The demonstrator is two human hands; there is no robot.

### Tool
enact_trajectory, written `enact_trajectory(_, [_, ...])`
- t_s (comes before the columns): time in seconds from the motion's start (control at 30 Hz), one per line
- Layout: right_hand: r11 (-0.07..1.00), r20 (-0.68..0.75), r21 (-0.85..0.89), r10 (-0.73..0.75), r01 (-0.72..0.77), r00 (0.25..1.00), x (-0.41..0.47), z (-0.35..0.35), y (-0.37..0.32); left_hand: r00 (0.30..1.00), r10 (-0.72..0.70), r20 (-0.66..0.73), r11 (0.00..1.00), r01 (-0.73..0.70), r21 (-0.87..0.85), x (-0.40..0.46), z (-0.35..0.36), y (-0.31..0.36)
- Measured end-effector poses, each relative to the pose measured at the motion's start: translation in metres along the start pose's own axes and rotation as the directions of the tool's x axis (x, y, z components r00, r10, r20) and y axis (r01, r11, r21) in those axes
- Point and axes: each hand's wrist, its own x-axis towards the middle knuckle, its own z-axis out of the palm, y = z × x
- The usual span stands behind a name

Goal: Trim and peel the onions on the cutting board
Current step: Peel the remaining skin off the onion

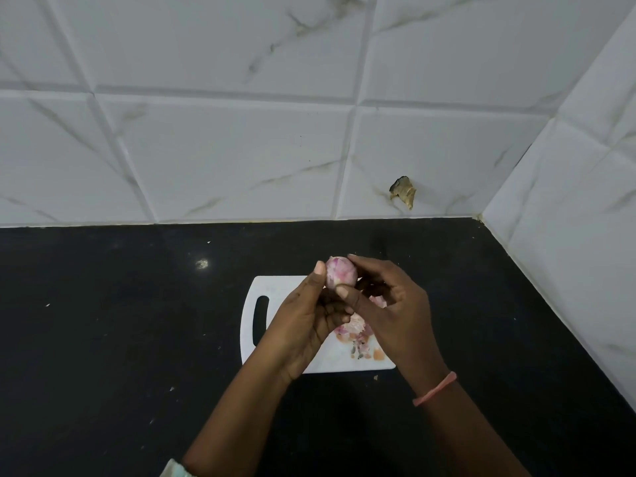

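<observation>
Black stone counter [120, 339] meets marble-patterned white wall tiles [223, 149] in the corner where we work. We pinch a small pink, partly peeled onion [339, 273] between our left hand [306, 321] and right hand [389, 311], thumbs and fingertips curled round it, raised above the white plastic cutting board with a handle slot [261, 320]. Our hands hide much of the board; pink and orange peel scraps [358, 342] lie on it beneath them. A pink band [434, 389] circles our right wrist. A brownish chipped patch [402, 191] marks the wall.
</observation>
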Motion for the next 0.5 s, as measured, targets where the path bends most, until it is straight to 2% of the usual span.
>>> enact_trajectory(0.17, [0.990, -0.026, -0.084, -0.117, 0.114, 0.993, 0.0017, -0.0029, 0.0003, 0.999, -0.034, -0.029, 0.999, 0.034, 0.021, -0.0010, 0.0021, 0.0024])
enact_trajectory(0.37, [0.994, -0.095, -0.072, -0.086, 0.079, 0.992, -0.0012, -0.0047, 0.0025, 0.992, -0.110, -0.053, 0.994, 0.111, 0.003, -0.0017, 0.0059, 0.0021])
enact_trajectory(0.5, [0.983, 0.009, -0.087, -0.160, 0.160, 0.987, 0.0010, -0.0094, -0.0016, 0.990, -0.114, -0.078, 0.993, 0.116, 0.021, -0.0042, 0.0088, 0.0041])
